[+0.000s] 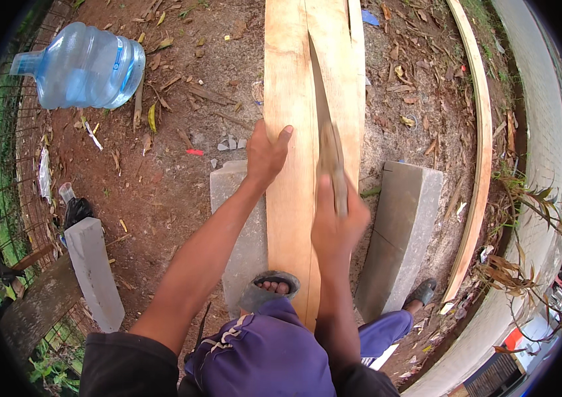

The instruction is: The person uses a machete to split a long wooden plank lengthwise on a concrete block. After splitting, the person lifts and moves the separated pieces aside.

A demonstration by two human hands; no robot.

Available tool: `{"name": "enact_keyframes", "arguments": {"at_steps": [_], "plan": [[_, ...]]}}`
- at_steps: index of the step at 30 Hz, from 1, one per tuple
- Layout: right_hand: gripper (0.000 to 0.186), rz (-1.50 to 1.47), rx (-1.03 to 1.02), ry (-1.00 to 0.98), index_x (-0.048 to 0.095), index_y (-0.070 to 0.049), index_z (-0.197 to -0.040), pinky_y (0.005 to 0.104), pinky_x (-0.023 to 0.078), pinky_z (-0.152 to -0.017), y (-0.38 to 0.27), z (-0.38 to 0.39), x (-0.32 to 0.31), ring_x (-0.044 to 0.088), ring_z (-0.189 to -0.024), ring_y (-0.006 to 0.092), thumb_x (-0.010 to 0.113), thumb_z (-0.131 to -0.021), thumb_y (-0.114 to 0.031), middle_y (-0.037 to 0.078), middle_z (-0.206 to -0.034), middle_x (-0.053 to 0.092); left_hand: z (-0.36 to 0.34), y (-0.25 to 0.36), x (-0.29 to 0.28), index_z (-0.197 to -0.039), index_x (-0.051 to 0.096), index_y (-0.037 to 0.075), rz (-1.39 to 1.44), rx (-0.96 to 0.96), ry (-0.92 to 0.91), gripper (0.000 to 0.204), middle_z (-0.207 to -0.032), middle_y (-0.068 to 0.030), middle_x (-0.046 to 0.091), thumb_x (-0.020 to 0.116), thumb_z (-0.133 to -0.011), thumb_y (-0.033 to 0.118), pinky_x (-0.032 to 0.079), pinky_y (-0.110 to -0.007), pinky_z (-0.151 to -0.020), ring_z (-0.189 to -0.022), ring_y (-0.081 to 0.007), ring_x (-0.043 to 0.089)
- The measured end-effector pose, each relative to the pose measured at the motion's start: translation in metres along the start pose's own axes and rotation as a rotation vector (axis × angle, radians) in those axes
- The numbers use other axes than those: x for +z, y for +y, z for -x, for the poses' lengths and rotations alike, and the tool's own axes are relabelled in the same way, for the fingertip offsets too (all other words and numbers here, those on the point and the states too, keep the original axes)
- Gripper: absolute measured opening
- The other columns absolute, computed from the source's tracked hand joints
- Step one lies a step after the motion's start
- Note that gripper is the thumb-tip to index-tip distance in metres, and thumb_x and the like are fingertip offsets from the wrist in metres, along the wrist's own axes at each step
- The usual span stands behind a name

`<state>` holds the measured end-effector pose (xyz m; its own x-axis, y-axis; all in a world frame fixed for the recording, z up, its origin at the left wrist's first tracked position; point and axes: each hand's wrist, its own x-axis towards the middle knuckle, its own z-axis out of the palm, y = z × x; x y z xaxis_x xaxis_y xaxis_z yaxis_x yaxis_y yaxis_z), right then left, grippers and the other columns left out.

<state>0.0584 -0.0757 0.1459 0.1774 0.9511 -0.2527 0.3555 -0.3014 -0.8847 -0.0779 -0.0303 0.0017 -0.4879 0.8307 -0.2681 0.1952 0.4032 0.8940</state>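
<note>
A long pale wooden board point(289, 73) runs away from me, lying on grey concrete blocks. My left hand point(269, 155) is closed on its left edge, thumb on top. In my right hand point(342, 221) is the wooden handle of a handsaw point(321, 92), gripped in the fist and slightly blurred. The blade points away from me along a lengthwise line in the board, which reaches the top of the picture. How deep the teeth sit cannot be seen. My sandalled foot point(274, 287) presses on the near part of the board.
One concrete block point(400, 225) stands right of the board, another point(231, 231) under its left side. A large blue water bottle point(86, 66) lies at far left, above a grey post point(94, 271). A long timber strip point(481, 126) lies at right beside a low wall point(539, 86).
</note>
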Motion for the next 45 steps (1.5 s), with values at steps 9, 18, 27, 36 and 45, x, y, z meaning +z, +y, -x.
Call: {"name": "enact_keyframes", "arguments": {"at_steps": [9,18,27,36,45], "plan": [[0.032,0.002,-0.035,0.014,0.067,0.004,-0.125,0.0316,0.053,-0.066,0.004,0.001,-0.001,0.064,-0.071,0.0122,0.066,-0.097,-0.012,0.013,-0.084,0.071,-0.002,-0.002,0.004,-0.105,0.059,-0.004,-0.016,0.013,0.009,0.036,-0.093,-0.0147,0.068,0.073,-0.094,0.028,0.052,-0.037,-0.075,-0.082,-0.0201,0.064],[0.021,-0.019,-0.111,-0.011,0.068,0.003,-0.101,0.0376,0.047,-0.061,0.009,-0.074,0.031,0.057,-0.061,0.0193,0.062,-0.099,-0.017,0.015,-0.070,0.060,0.001,0.000,0.012,-0.105,0.060,-0.003,-0.004,-0.016,-0.026,0.033,-0.092,-0.0134,0.068,0.072,-0.095,0.026,0.052,-0.037,-0.074,-0.082,-0.0179,0.064],[0.042,-0.002,-0.009,0.010,0.061,0.009,-0.132,0.0303,0.054,-0.057,0.017,0.090,-0.044,0.068,-0.063,0.0123,0.068,-0.096,-0.011,0.015,-0.075,0.071,0.001,-0.001,0.004,-0.110,0.059,-0.005,0.052,0.007,-0.007,0.038,-0.098,-0.0175,0.070,0.074,-0.093,0.025,0.052,-0.040,-0.081,-0.088,-0.0254,0.067],[0.020,-0.050,-0.100,0.022,0.066,0.003,-0.095,0.0407,0.045,-0.057,0.011,-0.102,0.043,0.054,-0.058,0.0271,0.064,-0.097,-0.017,0.019,-0.067,0.059,-0.001,0.005,0.017,-0.111,0.061,-0.004,0.050,0.042,-0.034,0.036,-0.102,-0.0189,0.070,0.074,-0.093,0.025,0.052,-0.039,-0.084,-0.091,-0.0260,0.067],[0.040,-0.008,-0.045,0.025,0.063,0.008,-0.129,0.0293,0.053,-0.059,0.023,0.073,-0.050,0.067,-0.065,0.0102,0.069,-0.095,-0.011,0.015,-0.075,0.070,-0.001,-0.003,0.010,-0.110,0.061,-0.004,0.030,0.079,0.006,0.037,-0.100,-0.0193,0.070,0.074,-0.093,0.026,0.052,-0.040,-0.082,-0.088,-0.0270,0.067]]}}
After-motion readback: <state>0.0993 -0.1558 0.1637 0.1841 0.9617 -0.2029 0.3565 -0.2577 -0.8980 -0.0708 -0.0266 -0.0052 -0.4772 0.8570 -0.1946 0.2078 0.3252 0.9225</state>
